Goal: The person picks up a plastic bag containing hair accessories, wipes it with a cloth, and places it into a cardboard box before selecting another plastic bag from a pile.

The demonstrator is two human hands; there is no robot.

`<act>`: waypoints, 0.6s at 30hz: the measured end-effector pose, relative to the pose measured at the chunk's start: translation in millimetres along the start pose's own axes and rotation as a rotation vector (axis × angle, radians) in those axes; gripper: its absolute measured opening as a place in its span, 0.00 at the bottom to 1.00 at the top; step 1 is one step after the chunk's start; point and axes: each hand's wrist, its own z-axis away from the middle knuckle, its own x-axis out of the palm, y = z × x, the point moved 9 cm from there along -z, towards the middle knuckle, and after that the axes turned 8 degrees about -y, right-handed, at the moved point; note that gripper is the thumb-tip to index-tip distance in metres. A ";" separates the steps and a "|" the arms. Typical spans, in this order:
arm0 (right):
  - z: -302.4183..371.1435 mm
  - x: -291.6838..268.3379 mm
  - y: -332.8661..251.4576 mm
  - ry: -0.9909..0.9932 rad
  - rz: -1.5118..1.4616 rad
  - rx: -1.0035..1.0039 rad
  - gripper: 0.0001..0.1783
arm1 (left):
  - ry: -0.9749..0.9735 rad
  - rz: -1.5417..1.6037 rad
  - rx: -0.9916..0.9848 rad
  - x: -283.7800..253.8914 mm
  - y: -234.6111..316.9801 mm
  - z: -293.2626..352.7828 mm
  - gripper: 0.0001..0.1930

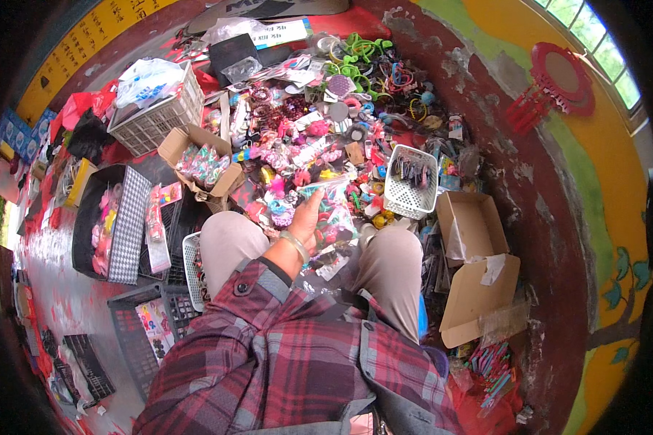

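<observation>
My left hand (308, 221), with a pale bangle at the wrist, reaches between my knees over a heap of small colourful hair accessories (297, 156). Its thumb points up and away from me, and the fingers are closed on the near-left edge of a clear plastic bag (335, 210). Pink, green and red small pieces show through that bag. Just beyond my right knee stands a white perforated basket (411, 181) with dark small items inside. My right hand does not show.
An open cardboard box (203, 163) of wrapped pieces and a grey crate (159, 109) stand at the left. A houndstooth-patterned bin (127, 225) holds pink items. Opened cardboard boxes (479, 290) lie at the right, by the wall. Green headbands (359, 58) lie far back.
</observation>
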 end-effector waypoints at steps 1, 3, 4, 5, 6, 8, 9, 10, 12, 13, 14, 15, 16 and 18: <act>3.8 8.6 -25.9 0.012 -0.142 -0.075 0.32 | -0.002 -0.025 0.008 7.5 9.1 7.4 0.20; -7.8 11.2 -79.8 0.036 -0.254 -0.057 0.31 | 0.007 -0.072 0.006 19.0 15.9 10.3 0.20; -12.7 4.9 -102.9 0.046 -0.288 -0.033 0.31 | 0.031 -0.097 -0.004 19.3 14.7 11.1 0.20; -20.1 -0.1 -126.8 0.050 -0.322 -0.019 0.31 | 0.061 -0.121 -0.011 16.2 14.0 12.2 0.20; -31.9 -1.8 -163.2 0.046 -0.354 -0.019 0.31 | 0.029 -0.091 -0.010 12.3 9.9 6.5 0.20; -50.2 -9.6 -229.6 0.029 -0.404 -0.044 0.31 | -0.034 -0.014 -0.009 -1.9 -4.0 -9.0 0.21; -56.6 -11.7 -258.4 0.022 -0.423 -0.060 0.31 | -0.036 -0.025 0.003 -0.5 -2.5 -8.7 0.21; -62.8 -12.5 -283.5 0.007 -0.441 -0.079 0.30 | -0.043 -0.011 0.010 1.1 -2.0 -8.1 0.21; -75.6 -12.6 -326.8 -0.018 -0.465 -0.120 0.30 | -0.054 0.017 0.029 3.7 -1.2 -6.4 0.21; -80.4 -11.8 -344.3 -0.032 -0.476 -0.138 0.30 | -0.043 0.005 0.017 1.2 -2.2 -7.3 0.21; -84.8 -9.7 -359.0 -0.044 -0.486 -0.154 0.30 | -0.015 -0.012 0.009 -3.2 -3.2 -6.9 0.21; -88.8 -8.8 -370.3 -0.055 -0.494 -0.166 0.30 | 0.013 -0.029 -0.003 0.5 0.3 -0.8 0.21; -91.6 -7.6 -381.9 -0.067 -0.503 -0.179 0.30 | 0.039 -0.045 -0.013 1.6 2.7 3.1 0.21; -95.6 -5.7 -398.8 -0.085 -0.514 -0.196 0.29 | 0.069 -0.064 -0.021 3.6 5.5 7.4 0.22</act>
